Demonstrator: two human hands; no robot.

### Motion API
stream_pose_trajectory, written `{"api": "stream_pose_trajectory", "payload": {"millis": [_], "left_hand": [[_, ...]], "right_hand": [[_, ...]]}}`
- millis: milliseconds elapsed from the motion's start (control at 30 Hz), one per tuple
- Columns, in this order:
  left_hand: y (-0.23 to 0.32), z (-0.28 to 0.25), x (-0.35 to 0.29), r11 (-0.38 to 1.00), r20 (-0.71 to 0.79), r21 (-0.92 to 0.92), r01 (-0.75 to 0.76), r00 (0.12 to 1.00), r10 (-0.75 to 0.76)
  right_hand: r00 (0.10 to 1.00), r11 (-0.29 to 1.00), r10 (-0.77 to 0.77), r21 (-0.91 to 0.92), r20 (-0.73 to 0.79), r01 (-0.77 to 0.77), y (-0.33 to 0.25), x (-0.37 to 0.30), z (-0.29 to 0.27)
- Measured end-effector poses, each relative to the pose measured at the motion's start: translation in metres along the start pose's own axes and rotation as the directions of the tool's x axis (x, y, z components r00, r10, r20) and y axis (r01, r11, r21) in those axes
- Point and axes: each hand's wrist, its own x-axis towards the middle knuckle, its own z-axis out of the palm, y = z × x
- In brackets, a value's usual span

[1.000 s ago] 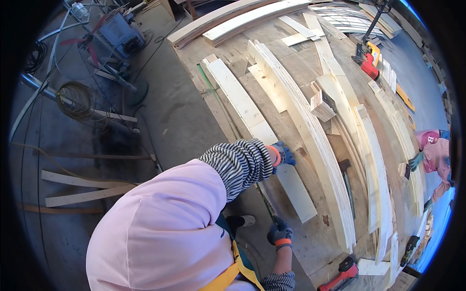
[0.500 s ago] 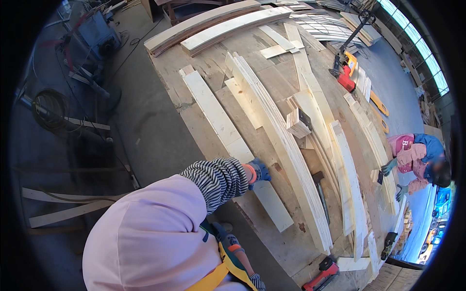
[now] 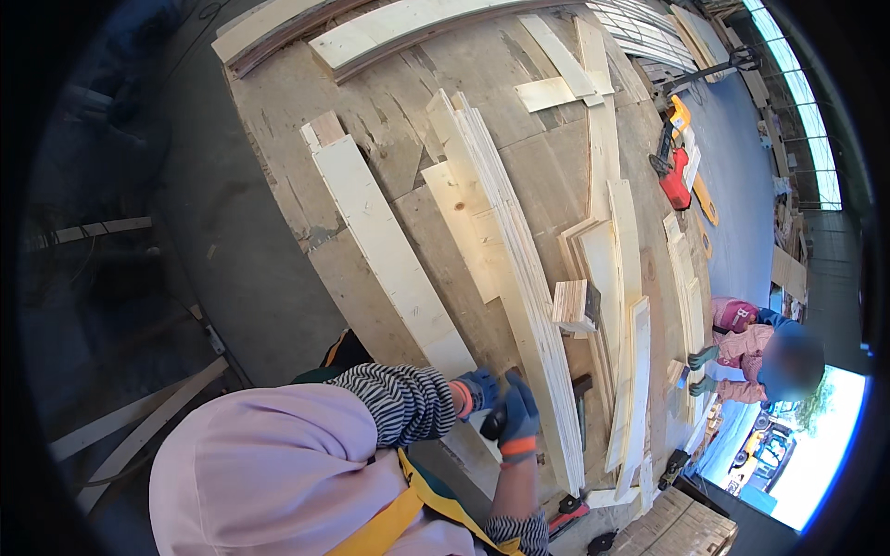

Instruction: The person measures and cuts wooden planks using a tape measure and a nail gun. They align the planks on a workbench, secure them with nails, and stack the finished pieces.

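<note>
Both my hands wear blue gloves with orange cuffs. My left hand (image 3: 476,389) is closed beside the right edge of a long pale board (image 3: 389,259), its fingers bunched; whether it grips anything is hidden. Just right of it, my right hand (image 3: 516,419) is wrapped round a small black rounded object (image 3: 494,423), whose kind I cannot make out. The board lies lengthwise along the table's left side, with its near part under my hands. A tall stack of thin planks (image 3: 519,278) stands on edge to the right, close to my right hand.
The wooden table (image 3: 371,102) bears a block of layered wood (image 3: 576,306), a hammer (image 3: 582,385), more boards (image 3: 630,389) and a red tool (image 3: 567,515). Across it, a co-worker's gloved hands (image 3: 703,371) touch planks. A red-and-yellow tool (image 3: 677,176) lies at the far right.
My right hand has come up from near my waist to the table with the black object. My left hand has slid nearer me along the board. The view has shifted and turned.
</note>
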Motion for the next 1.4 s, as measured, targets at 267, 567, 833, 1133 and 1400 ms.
{"api": "stream_pose_trajectory", "payload": {"millis": [267, 567, 833, 1133, 1400], "left_hand": [[-0.012, 0.009, -0.027, 0.998, -0.11, -0.035, -0.046, 0.993, 0.042], [-0.01, -0.005, -0.005, 0.999, 0.123, -0.053, 0.008, 0.992, -0.001], [0.016, -0.036, 0.006, 0.996, 0.241, 0.074, -0.044, 0.97, 0.025], [0.008, -0.028, 0.009, 0.987, 0.176, 0.121, -0.101, 0.981, 0.079], [0.005, -0.029, -0.015, 0.993, 0.112, 0.102, -0.052, 0.993, 0.04]], "right_hand": [[0.975, 0.969, -0.222, -0.106, 0.025, 0.223, -0.116, 0.209, 0.272], [0.572, 0.606, -0.743, -0.711, -0.347, 0.357, -0.014, 0.092, 0.038], [0.672, 0.521, -0.613, -0.852, -0.415, -0.051, 0.104, 0.025, -0.139], [0.829, 0.447, -0.547, -0.878, -0.114, 0.174, 0.183, -0.068, -0.116], [0.935, 0.271, -0.353, -0.951, 0.043, 0.146, 0.167, -0.062, -0.112]]}}
